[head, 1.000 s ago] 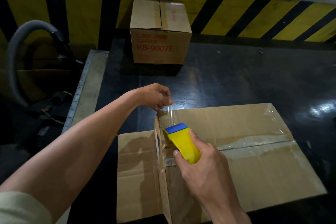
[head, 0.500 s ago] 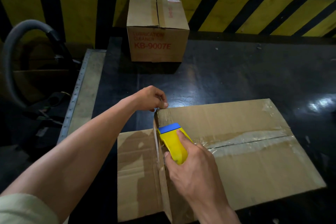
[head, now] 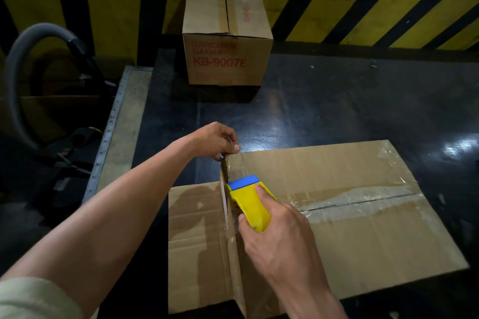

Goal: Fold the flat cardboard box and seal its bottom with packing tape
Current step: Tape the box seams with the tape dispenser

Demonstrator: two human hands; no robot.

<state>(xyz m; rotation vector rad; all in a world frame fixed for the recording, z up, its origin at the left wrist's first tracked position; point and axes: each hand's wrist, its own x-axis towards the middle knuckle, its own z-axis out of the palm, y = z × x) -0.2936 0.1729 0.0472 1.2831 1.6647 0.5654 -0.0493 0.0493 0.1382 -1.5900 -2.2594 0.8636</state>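
Yellow-and-black striped wall (head: 337,8); dark glossy tabletop (head: 337,101) with glare patches, riveted metal edge (head: 114,132) at left; grey hose (head: 23,59) beyond; closed red-printed carton (head: 228,59) at rear.

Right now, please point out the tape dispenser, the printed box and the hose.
tape dispenser (head: 250,204): head view, yellow body.
printed box (head: 225,59): head view, front face.
hose (head: 44,30): head view, curved top.

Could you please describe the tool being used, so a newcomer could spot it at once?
On the dark table, find the box nearest the camera, with tape along its seam. At its left edge the right hand grips the tool. Its bright yellow body and blue tip stand out from the brown cardboard around it.
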